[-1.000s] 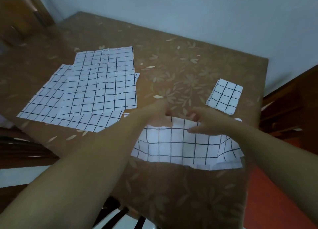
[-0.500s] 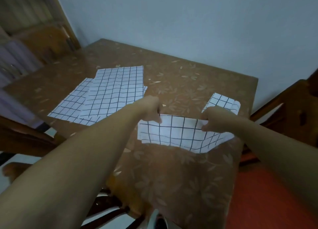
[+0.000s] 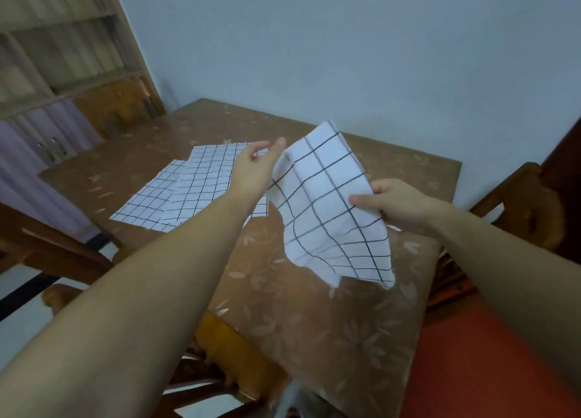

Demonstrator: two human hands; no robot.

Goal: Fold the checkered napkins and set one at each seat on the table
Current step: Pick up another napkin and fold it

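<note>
You have one checkered napkin (image 3: 327,210) lifted clear of the table (image 3: 314,323), hanging in the air above the table's near right part. It is white cloth crossed by thin dark lines in a grid of squares. It stands tilted, one corner pointing up toward the wall behind the table. Its lower part droops toward the tabletop and ripples, so the lines there curve. Along its upper left edge the cloth is doubled, with a soft rolled fold showing a second layer.

Your right hand (image 3: 396,203) pinches the napkin's right edge. The thumb lies flat on the face turned toward you and the other fingers are curled behind the cloth. Your left hand (image 3: 254,169) is at the folded left edge, fingers straight and loosely apart. Its thumb side is against the cloth and is not curled round it.

The other napkins (image 3: 195,191) lie flat and unfolded on the table's left half, overlapping in a loose stack with the same grid pattern. The table wears a brown cover printed with pale leaves. Wooden chairs (image 3: 528,203) stand at the table's right and near sides.
</note>
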